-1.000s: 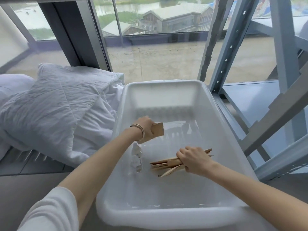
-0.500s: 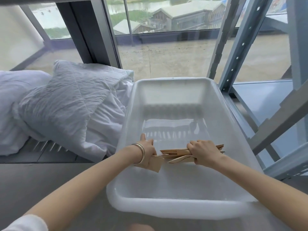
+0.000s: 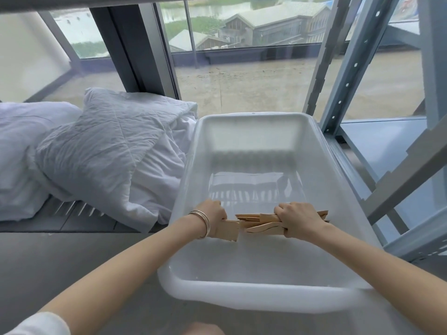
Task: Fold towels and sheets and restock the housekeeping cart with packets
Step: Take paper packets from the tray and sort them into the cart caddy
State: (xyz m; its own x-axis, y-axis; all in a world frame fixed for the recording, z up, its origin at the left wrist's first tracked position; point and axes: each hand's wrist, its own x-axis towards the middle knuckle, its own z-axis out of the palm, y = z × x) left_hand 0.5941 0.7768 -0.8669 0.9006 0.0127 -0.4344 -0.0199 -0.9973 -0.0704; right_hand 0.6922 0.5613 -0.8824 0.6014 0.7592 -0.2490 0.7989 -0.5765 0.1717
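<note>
Seen from the head camera, both forearms reach forward into a large translucent white bin [image 3: 254, 131]. The left hand [image 3: 214, 217], with thin metal bangles [image 3: 202, 223] at the wrist, is curled around a flat tan paper packet [image 3: 228, 230] that sticks out below the fist. The right hand [image 3: 298, 221] is closed in a fist around a bundle of tan packets [image 3: 258, 222], which fan out to the left of the knuckles, with more ends showing beyond the hand on the right. The two hands are near each other over the middle of the bin, and the single packet's edge nearly meets the bundle; whether they touch cannot be told.

The bin sits on a grey floor [image 3: 60, 257] in front of a tall window [image 3: 242, 76] overlooking rooftops. Just left of the bin lies a heap of rumpled white bedding [image 3: 104, 151]. To the right stands a grey-blue metal shelving rack [image 3: 350, 68].
</note>
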